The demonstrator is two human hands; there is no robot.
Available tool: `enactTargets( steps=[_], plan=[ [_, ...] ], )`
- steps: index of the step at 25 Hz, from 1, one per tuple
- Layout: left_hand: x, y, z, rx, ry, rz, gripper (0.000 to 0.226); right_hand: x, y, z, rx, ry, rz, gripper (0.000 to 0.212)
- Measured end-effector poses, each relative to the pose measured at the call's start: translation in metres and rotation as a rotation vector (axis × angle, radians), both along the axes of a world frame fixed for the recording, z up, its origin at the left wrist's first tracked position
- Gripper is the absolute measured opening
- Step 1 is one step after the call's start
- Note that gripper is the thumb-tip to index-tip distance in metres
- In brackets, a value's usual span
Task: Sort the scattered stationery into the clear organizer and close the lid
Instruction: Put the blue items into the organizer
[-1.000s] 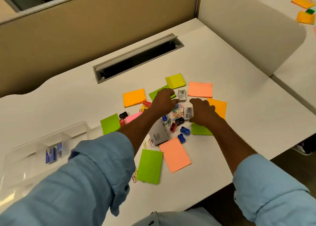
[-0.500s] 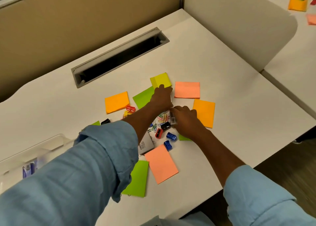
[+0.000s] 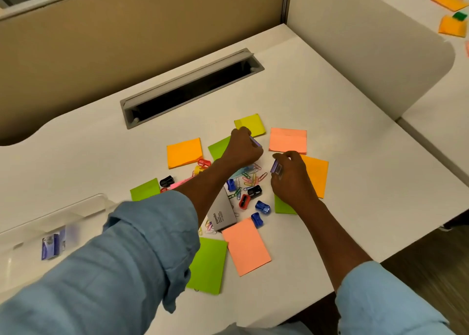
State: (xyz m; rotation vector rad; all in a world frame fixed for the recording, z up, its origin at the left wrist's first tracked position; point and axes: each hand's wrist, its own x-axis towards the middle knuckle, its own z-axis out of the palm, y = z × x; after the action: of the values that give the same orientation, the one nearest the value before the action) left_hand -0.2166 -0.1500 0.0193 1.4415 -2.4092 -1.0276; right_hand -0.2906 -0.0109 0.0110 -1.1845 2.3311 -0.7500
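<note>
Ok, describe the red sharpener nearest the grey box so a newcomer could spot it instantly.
Start at the white desk and find the grey box printed "camlin" beside the left forearm. Just right of it lies the red sharpener, between a black one and a blue one. It alone shows a dark slot.

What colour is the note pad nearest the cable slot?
Yellow note pad, clearest in the head view.
</note>
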Motion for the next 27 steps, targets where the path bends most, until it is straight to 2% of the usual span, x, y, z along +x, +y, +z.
enactTargets(
  steps=[2, 7, 11, 17, 20, 22, 24, 27],
  plan=[
    [0.015, 0.005, 0.016, 0.056, 0.165, 0.109, 0.054, 0.006, -0.002, 0.006, -0.113, -0.03, -0.045, 0.052],
    [0.079, 0.028, 0.059, 0.422, 0.668, 0.221, 0.058, 0.038, -0.013, 0.026, -0.337, -0.143, -0.133, 0.047],
    [0.156, 0.048, 0.078, 0.49, 0.849, 0.284, 0.054, 0.075, -0.027, 0.038, -0.414, -0.245, -0.042, 0.038],
    [0.307, 0.084, 0.081, 0.461, 0.926, 0.526, 0.058, 0.168, -0.043, 0.045, -0.406, -0.525, 0.112, 0.03],
    [0.382, 0.095, 0.08, 0.414, 0.967, 0.72, 0.057, 0.228, -0.048, 0.051, -0.423, -0.512, 0.23, 0.025],
    [0.426, 0.096, 0.081, 0.359, 0.968, 0.821, 0.053, 0.264, -0.049, 0.056, -0.414, -0.495, 0.308, 0.029],
    [0.461, 0.095, 0.084, 0.278, 0.877, 0.875, 0.05, 0.297, -0.05, 0.06, -0.404, -0.528, 0.39, 0.031],
    [0.499, 0.088, 0.085, 0.122, 0.591, 0.874, 0.051, 0.341, -0.054, 0.064, -0.354, -0.483, 0.489, 0.029]
  ],
)
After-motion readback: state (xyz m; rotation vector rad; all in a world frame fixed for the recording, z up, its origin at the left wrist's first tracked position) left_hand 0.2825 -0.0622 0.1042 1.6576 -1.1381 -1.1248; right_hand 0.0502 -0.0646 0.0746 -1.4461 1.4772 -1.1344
